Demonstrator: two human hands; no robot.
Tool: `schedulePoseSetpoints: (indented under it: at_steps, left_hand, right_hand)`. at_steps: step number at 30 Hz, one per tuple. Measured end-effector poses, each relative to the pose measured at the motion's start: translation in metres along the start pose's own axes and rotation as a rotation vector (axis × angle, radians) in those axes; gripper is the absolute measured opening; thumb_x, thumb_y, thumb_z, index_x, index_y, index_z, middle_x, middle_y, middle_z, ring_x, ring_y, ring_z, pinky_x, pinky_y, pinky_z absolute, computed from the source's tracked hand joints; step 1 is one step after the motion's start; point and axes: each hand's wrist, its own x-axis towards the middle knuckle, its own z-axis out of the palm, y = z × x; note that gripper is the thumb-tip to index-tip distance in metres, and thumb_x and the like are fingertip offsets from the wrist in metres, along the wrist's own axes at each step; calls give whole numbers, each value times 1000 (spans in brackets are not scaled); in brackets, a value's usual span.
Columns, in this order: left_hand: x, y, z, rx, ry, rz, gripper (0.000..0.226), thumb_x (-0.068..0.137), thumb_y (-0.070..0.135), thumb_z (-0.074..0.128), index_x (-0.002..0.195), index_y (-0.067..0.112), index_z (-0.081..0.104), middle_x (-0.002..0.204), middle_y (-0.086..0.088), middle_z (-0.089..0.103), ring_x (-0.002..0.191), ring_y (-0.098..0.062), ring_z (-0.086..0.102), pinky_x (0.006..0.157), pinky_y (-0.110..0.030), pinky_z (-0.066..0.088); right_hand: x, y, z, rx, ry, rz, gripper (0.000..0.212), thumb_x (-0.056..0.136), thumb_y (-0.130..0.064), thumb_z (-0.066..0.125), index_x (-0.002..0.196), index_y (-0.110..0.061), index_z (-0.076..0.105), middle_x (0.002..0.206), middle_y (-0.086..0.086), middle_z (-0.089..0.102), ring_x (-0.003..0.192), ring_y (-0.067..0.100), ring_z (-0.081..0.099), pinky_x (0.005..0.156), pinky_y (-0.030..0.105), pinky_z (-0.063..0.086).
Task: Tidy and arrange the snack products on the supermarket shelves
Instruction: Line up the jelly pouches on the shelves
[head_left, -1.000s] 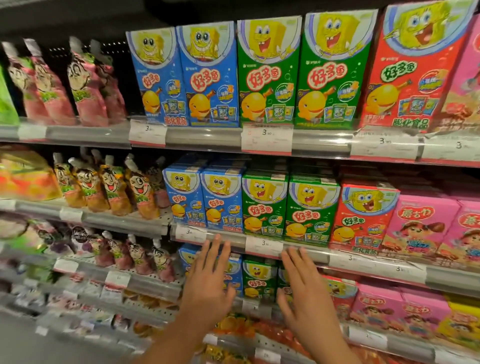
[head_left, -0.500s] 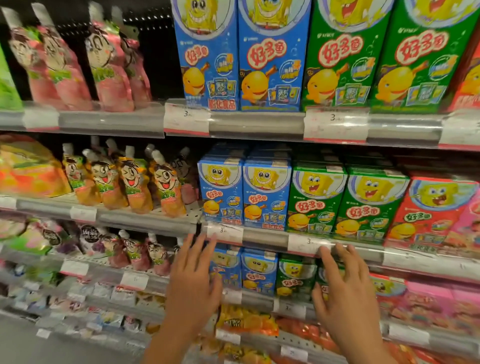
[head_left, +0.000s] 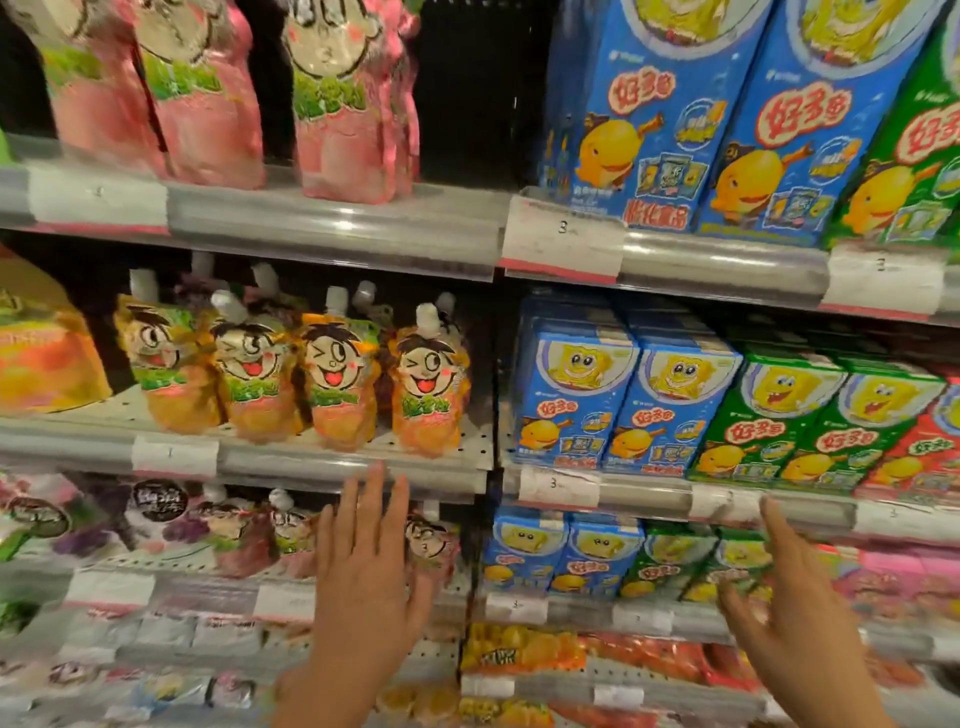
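My left hand (head_left: 363, 566) is raised with straight, spread fingers in front of the purple spouted pouches (head_left: 249, 535), its fingertips level with the rail under the orange spouted pouches (head_left: 332, 384). It holds nothing. My right hand (head_left: 789, 597) is open too, fingers extended before the small green snack boxes (head_left: 670, 561), apart from them as far as I can tell. Small blue snack boxes (head_left: 561, 551) stand left of the green ones. Above them is a row of mid-size blue boxes (head_left: 618, 395) and green boxes (head_left: 810, 415).
Pink pouches (head_left: 208, 88) and tall blue boxes (head_left: 691, 114) fill the top shelf. Red boxes (head_left: 924, 452) sit at the far right. Metal shelf rails (head_left: 332, 223) with white price tags (head_left: 563, 236) run across. Orange bagged snacks (head_left: 524, 654) lie on a lower shelf.
The view has swung left and closer to the shelves. Both hands now sit further left along the shelf: the left before the pouches, the right before the small green boxes.
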Motion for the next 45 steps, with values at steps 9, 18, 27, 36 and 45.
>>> schedulePoseSetpoints:
  at_steps: [9,18,27,36,45]
  left_hand:
    - [5,3,-4,-31,-14,-22,74,88,41,41,155,9,35,166,-11,21,154,-34,15,117,-62,29]
    - [6,-7,-39,0,-151,33,70,93,43,41,159,25,26,167,0,20,154,-25,19,115,-53,38]
    - [-18,-64,-76,-39,39,-78,57,93,39,46,145,16,50,162,-4,29,151,-30,27,110,-62,39]
    - [7,-132,-78,-140,115,58,65,91,35,45,151,10,44,164,-8,28,152,-33,23,114,-62,31]
    - [20,-176,-68,-165,40,278,70,85,31,50,152,12,43,163,-2,33,152,-23,27,118,-50,28]
  right_hand:
    - [-29,-91,24,28,-79,-363,84,85,-26,71,157,-30,31,159,-9,39,140,11,41,106,37,40]
    - [-9,-119,73,-35,-142,-548,79,89,-39,60,159,-20,28,166,1,26,155,25,18,119,53,32]
    - [-11,-125,92,-1,-59,-467,73,79,-24,78,146,-14,51,157,9,41,151,32,29,115,62,34]
    - [-29,-162,111,-20,18,-245,45,76,-22,82,118,-15,68,162,11,31,152,34,23,108,59,44]
    - [-59,-239,160,50,-20,-37,20,89,-41,54,104,-32,64,102,-12,58,74,12,67,53,34,53]
